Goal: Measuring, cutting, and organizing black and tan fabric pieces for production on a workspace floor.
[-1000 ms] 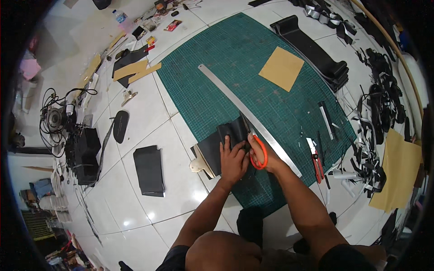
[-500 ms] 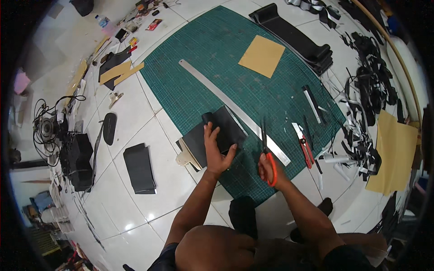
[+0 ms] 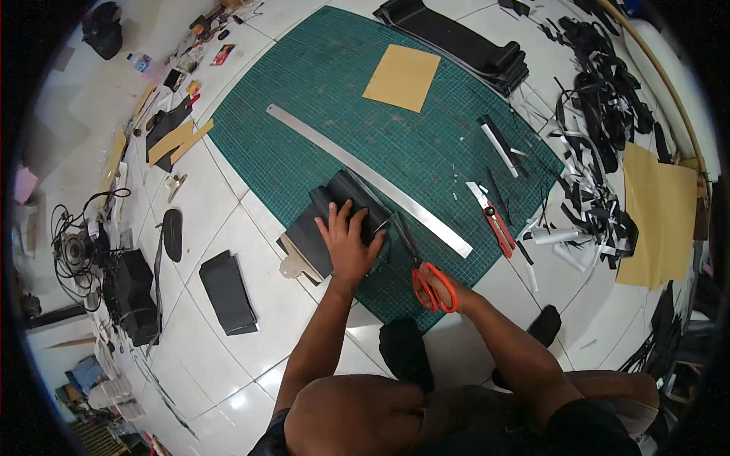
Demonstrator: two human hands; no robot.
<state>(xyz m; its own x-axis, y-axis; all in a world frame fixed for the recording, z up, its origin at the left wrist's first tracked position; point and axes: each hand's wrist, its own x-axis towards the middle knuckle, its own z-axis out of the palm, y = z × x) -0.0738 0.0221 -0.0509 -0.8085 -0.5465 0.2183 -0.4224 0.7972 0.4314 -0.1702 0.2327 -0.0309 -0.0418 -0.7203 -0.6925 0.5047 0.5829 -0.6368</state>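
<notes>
Spreading its fingers wide, the left hand (image 3: 350, 251) lies flat on the black sheets (image 3: 354, 199), which sit at the near left edge of the green mat (image 3: 304, 83). The right hand (image 3: 439, 290) is curled around the orange handles of the scissors (image 3: 417, 262). The dark blades point away, with the tip close to the right side of the sheets; I can't tell if they touch.

A shiny clip (image 3: 299, 262) pinches the left side of the sheets. Just past them, a long metal ruler (image 3: 372, 181) lies slanted on the mat. To the right is a red cutter knife (image 3: 494, 220). A tan square (image 3: 403, 77) lies farther off. Left, on the white floor, I see a black stack (image 3: 228, 295).
</notes>
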